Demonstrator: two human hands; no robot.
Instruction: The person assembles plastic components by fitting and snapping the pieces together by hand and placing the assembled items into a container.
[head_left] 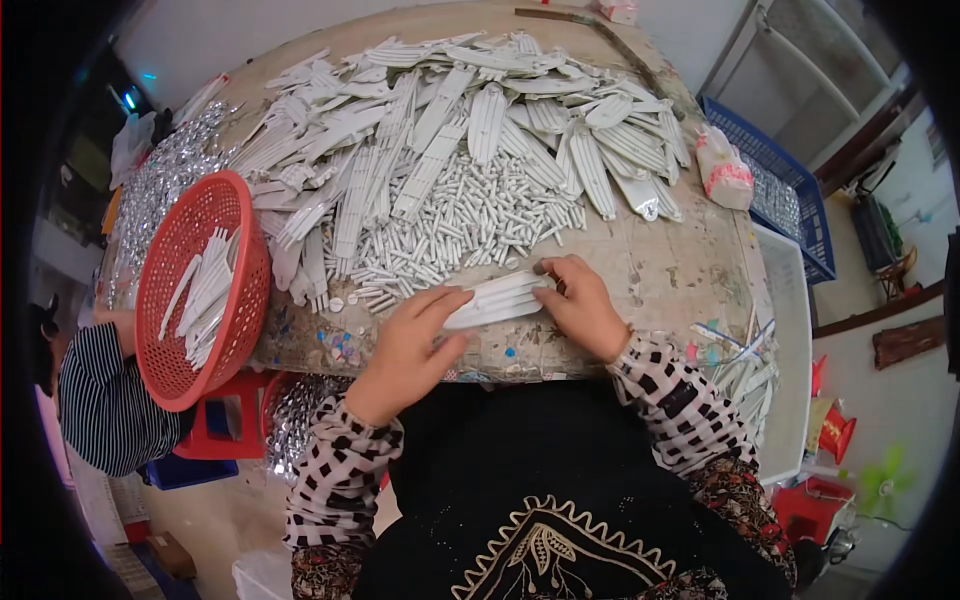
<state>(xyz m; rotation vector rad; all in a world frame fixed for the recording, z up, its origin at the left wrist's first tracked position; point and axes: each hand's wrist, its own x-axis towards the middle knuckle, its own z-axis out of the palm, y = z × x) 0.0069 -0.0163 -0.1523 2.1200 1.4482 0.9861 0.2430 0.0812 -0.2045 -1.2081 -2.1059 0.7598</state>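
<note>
- I am watching through the head camera as the right hand (585, 310) is pinching the right end of a flat, white, ribbed piece (505, 305) between thumb and fingers.
- The left hand (405, 355) is touching the piece's left end with its fingers, its thumb standing away; I am not managing to tell whether it is gripping.
- The piece is lying level between both hands, near the table's front edge; its underside and both ends are hiding from me, and its surface is blurring slightly.
- Beyond it, small white cylinders (460, 220) are covering the table (670, 280), and a heap of similar white ribbed pieces (490, 120) is overlapping so thickly that I am losing the lower ones.
- The tabletop is showing brown, stained and scuffed.
- A red perforated plastic basket (258, 300) is tilting at the left, holding white strips (205, 295).
- A striped sleeve (110, 400) of another person is emerging behind it, mostly hidden.
- A blue plastic crate (815, 225) and a white plastic bin (797, 340) are standing at the right.
- Black lens edges are cutting off the room's corners.
</note>
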